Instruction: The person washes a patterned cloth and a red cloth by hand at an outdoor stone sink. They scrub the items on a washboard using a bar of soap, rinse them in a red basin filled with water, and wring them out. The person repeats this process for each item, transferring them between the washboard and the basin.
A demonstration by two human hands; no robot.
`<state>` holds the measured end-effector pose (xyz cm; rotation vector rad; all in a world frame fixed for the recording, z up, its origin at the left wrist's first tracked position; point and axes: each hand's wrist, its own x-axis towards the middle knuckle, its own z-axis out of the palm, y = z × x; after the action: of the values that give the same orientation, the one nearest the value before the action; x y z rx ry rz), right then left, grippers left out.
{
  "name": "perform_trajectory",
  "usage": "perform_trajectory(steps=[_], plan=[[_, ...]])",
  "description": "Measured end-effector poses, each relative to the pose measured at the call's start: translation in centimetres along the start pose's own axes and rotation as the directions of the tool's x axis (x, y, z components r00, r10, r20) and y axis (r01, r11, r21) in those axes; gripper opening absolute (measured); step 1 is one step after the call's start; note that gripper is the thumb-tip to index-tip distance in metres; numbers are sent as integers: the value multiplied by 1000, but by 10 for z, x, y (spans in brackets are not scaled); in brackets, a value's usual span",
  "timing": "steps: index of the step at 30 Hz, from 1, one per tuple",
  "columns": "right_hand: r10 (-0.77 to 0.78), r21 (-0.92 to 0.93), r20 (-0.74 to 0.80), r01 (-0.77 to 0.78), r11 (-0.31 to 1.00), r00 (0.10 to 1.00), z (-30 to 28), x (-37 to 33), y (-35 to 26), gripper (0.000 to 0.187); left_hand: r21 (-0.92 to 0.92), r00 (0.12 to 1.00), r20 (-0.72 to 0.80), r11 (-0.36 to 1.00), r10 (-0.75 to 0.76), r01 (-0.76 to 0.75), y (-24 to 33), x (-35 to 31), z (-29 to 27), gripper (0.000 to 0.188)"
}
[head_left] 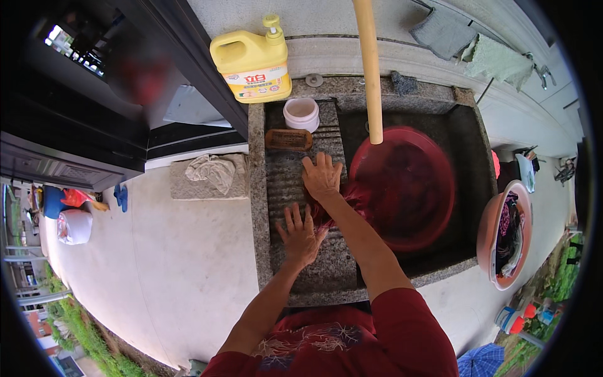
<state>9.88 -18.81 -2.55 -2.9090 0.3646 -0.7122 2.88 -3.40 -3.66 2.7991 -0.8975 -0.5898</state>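
Note:
A wet dark red cloth [321, 218] lies on the ridged stone washboard [281, 188] of a stone sink, and part of it trails toward the red basin [445, 212]. My right hand [323, 178] bends its fingers over the cloth's upper part and presses it on the ridges. Lower on the board, my left hand [300, 240] lies with its fingers spread, its thumb side touching the cloth's lower edge. Dark wet fabric and reddish water fill the basin. A wooden scrub brush [289, 139] and a small pale pink tub [302, 115] sit at the board's far end.
A yellow detergent jug [252, 69] stands at the far left of the sink. A beige pole [369, 75] reaches down over it. Right of the sink, a pink basin [490, 235] holds clothes. A rag [211, 171] rests on a slab at the left.

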Motion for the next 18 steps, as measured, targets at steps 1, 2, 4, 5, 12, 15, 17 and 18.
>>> perform_trajectory(steps=[1, 2, 4, 5, 12, 15, 17, 18], plan=[[36, 27, 41, -37, 999, 999, -2, -6, -6, 12, -27, 995, 91, 999, -32, 35, -2, -1, -7, 87], [73, 51, 83, -77, 996, 994, -6, -15, -11, 12, -40, 998, 55, 999, -11, 13, -3, 0, -6, 85], [-165, 347, 84, 127, 929, 983, -41, -51, -31, 13, -60, 1000, -13, 998, -13, 12, -22, -4, 1, 81], [-279, 397, 65, 231, 888, 958, -64, -65, -34, 15, -2, 1000, 9, 1000, -22, 22, -23, -6, -3, 80], [-17, 75, 26, 15, 997, 1000, 27, 9, 6, 21, -26, 998, 67, 1000, -7, 9, 2, -4, -13, 77], [52, -53, -122, -59, 997, 991, 7, 14, -5, 21, -57, 999, 36, 998, -19, 21, -1, 0, -8, 78], [-3, 186, 45, -6, 982, 999, -11, -21, -23, 20, -27, 994, 96, 998, -61, 64, -9, -3, -10, 78], [-107, 270, 55, 89, 959, 993, -31, -46, -30, 20, 26, 988, 128, 996, -83, 81, -12, -4, -15, 78]])
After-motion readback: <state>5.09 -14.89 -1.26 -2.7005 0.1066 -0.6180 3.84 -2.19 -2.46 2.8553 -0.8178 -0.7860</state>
